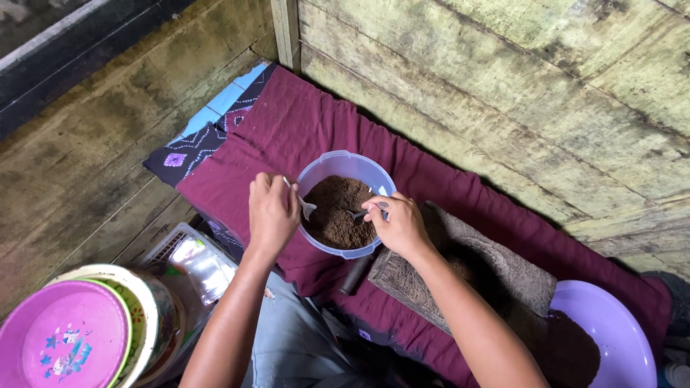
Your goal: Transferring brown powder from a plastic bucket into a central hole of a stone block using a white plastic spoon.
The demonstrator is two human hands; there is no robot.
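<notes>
A clear plastic tub (320, 171) holds dark brown ground powder (336, 208) and rests on a maroon cloth (287, 129). My left hand (272, 212) is at the tub's left rim, gripping a metal spoon (305, 206) whose bowl dips toward the powder. My right hand (399, 224) is over the tub's right side, fingers closed on a second spoon (357, 213) that lies in the powder.
A flat stone grinding slab (460, 266) lies right of the tub, with a dark roller (353, 274) beside it. A purple basin (611, 327) holds more brown powder at lower right. Stacked plates (79, 330) and a white basket (180, 251) sit lower left. Wooden walls surround.
</notes>
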